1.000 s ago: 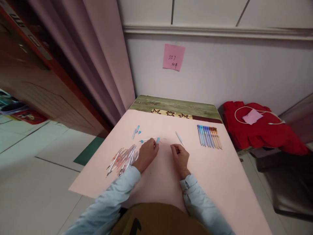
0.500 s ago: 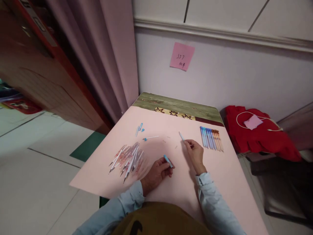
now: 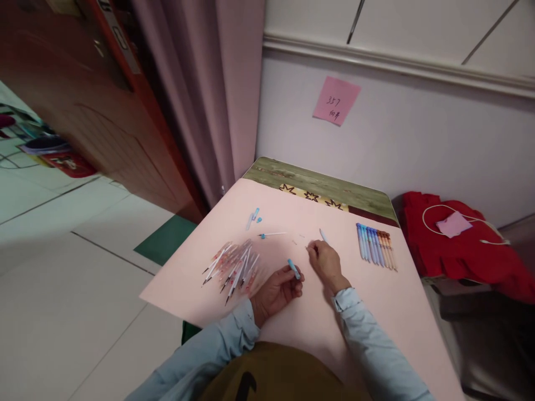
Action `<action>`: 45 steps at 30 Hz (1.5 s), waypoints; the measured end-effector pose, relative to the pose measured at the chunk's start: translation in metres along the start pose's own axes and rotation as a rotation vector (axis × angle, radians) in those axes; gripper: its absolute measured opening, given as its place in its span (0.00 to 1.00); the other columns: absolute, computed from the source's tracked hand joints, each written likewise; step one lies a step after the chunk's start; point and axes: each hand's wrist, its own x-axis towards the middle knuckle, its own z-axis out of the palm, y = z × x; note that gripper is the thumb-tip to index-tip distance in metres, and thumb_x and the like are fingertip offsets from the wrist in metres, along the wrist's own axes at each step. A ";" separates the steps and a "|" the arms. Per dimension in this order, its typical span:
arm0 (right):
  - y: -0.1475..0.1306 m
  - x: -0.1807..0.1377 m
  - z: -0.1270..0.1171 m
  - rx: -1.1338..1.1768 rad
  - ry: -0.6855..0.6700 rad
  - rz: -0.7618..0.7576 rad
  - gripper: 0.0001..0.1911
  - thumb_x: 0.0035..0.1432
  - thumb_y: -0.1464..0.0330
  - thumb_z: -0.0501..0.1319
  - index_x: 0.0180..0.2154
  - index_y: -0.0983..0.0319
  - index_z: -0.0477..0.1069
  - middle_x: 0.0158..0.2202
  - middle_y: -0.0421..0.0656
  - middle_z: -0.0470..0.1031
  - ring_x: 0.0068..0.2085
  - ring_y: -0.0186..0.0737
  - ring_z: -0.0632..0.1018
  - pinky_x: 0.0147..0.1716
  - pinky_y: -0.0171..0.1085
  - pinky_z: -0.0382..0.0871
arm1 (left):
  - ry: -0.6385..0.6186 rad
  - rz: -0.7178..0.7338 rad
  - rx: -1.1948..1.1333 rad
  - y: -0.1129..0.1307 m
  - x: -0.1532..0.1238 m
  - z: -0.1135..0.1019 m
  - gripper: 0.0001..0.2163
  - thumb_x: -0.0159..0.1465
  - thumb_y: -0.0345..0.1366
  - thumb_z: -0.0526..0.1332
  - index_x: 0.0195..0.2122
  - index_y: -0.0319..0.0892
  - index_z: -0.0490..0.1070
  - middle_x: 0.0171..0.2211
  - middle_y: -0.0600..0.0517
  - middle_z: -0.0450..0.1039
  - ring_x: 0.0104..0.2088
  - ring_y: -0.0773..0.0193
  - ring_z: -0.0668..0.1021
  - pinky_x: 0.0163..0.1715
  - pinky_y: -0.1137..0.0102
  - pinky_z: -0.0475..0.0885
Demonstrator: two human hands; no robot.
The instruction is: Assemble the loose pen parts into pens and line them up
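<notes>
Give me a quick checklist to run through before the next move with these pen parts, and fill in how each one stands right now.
1. Left hand grips the blue pen piece between its fingers: ok.
2. Right hand is on the white pen barrel: ok, its fingers are at the barrel's near end, though a firm grip cannot be told.
3. Refill with the blue tip lies free on the pink sheet, apart from both hands: ok.
4. Row of finished pens lies lined up, clear of the right hand: ok.
5. Pile of loose pens lies clear of the left hand: ok.
6. Small bits near the barrel: cannot tell what they are.
</notes>
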 end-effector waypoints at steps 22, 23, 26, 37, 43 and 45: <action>-0.007 -0.007 0.007 0.450 0.144 0.232 0.11 0.54 0.62 0.59 0.36 0.61 0.75 0.31 0.42 0.79 0.30 0.39 0.76 0.32 0.36 0.69 | 0.065 0.028 -0.093 0.004 0.000 -0.002 0.11 0.56 0.36 0.71 0.36 0.38 0.72 0.33 0.51 0.72 0.27 0.73 0.72 0.28 0.76 0.69; -0.006 -0.007 0.006 0.481 0.151 0.254 0.11 0.53 0.61 0.60 0.35 0.61 0.75 0.31 0.43 0.79 0.29 0.39 0.76 0.32 0.36 0.69 | 0.061 0.024 -0.095 0.005 0.000 -0.002 0.11 0.56 0.36 0.71 0.37 0.38 0.73 0.33 0.51 0.72 0.27 0.73 0.72 0.28 0.77 0.69; -0.001 -0.008 0.003 0.559 0.150 0.293 0.14 0.51 0.60 0.61 0.36 0.62 0.76 0.30 0.43 0.79 0.29 0.39 0.75 0.31 0.35 0.68 | 0.054 0.013 -0.095 0.004 0.002 -0.001 0.10 0.58 0.34 0.70 0.38 0.38 0.73 0.33 0.51 0.73 0.27 0.73 0.72 0.28 0.77 0.70; -0.009 -0.019 -0.010 1.015 0.095 0.400 0.18 0.49 0.56 0.64 0.36 0.64 0.75 0.22 0.38 0.71 0.22 0.32 0.68 0.22 0.33 0.63 | 0.143 0.137 -0.259 0.007 0.040 0.025 0.03 0.61 0.29 0.66 0.34 0.37 0.73 0.32 0.51 0.75 0.27 0.74 0.74 0.29 0.78 0.73; -0.038 -0.041 -0.045 0.828 0.209 0.232 0.14 0.55 0.60 0.64 0.40 0.62 0.73 0.28 0.40 0.74 0.27 0.34 0.73 0.27 0.33 0.69 | 0.138 0.128 -0.199 0.008 0.041 0.009 0.04 0.61 0.29 0.66 0.37 0.35 0.74 0.33 0.49 0.77 0.28 0.73 0.77 0.31 0.77 0.75; -0.050 -0.049 -0.047 0.696 0.242 0.146 0.12 0.58 0.61 0.62 0.41 0.61 0.72 0.28 0.39 0.74 0.26 0.34 0.73 0.27 0.33 0.69 | 0.129 0.132 -0.182 0.005 0.041 0.007 0.05 0.61 0.29 0.66 0.37 0.34 0.74 0.33 0.49 0.77 0.28 0.72 0.77 0.32 0.78 0.76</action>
